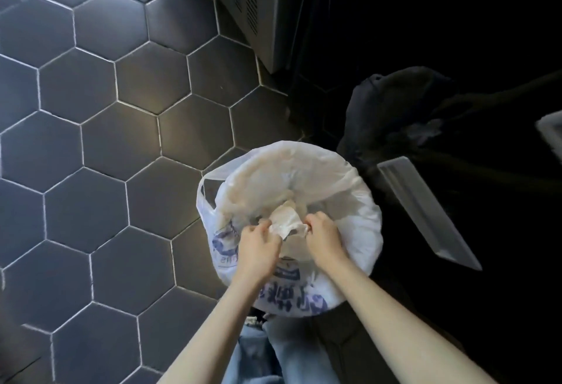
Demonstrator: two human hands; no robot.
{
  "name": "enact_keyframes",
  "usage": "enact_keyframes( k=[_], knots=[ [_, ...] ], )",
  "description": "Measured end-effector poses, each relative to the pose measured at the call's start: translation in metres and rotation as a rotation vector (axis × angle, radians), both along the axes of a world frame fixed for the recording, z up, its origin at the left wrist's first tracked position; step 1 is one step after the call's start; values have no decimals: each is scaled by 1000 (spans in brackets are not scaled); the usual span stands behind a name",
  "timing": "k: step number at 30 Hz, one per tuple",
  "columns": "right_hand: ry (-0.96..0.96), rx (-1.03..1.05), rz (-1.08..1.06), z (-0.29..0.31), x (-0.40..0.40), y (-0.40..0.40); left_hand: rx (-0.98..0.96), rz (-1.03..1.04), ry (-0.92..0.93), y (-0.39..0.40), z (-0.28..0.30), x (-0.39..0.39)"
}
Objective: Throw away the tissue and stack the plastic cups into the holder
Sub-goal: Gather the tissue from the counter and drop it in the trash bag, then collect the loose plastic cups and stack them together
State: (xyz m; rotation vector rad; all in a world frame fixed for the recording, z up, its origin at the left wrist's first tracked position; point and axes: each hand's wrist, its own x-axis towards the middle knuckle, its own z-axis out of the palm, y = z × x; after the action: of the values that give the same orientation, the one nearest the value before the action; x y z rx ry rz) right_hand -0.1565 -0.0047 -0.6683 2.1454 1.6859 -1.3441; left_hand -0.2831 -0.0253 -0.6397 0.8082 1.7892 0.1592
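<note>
L hand (258, 243) & R hand (324, 236) both pinch the tissue (286, 224) over bag-lined bin (362, 225); hex-tile floor (121, 110).

Tissue (287, 222) — white, crumpled, stretched between left hand (258, 246) and right hand (324, 236), each pinching one edge. Held over the open mouth of the bin bag (362, 231) — white plastic, blue print on its near side.

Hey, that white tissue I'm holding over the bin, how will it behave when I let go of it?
The tissue looks crumpled and limp between the left hand and right hand, so it's probably floppy and very light. It hangs over the bag-lined bin, so it should likely drift down inside rather than bounce or roll.
</note>
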Motion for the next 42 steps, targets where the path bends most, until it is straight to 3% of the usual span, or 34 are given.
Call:
enact_keyframes(
  k=[7, 14, 20, 26, 35, 42],
  knots=[
    [-85, -207, 244, -52, -4, -8, -141, -160, -71, 17, -33, 5],
    [-59, -162, 142, 20, 8, -3, -176, -254, -82, 12, 25, -8],
    [31, -118, 115, 150, 5, 7, -82, -296, -90, 21, 135, -29],
    [112, 0, 121, 326, -5, 20, 151, -358, -93, 55, 299, -31],
    [188, 484, -62, 601, 26, -6, 664, -718, -101, 75, 554, 7],
    [138, 781, -368, 713, 106, -49, 953, -883, -242, 63, 668, 86]
  ],
)
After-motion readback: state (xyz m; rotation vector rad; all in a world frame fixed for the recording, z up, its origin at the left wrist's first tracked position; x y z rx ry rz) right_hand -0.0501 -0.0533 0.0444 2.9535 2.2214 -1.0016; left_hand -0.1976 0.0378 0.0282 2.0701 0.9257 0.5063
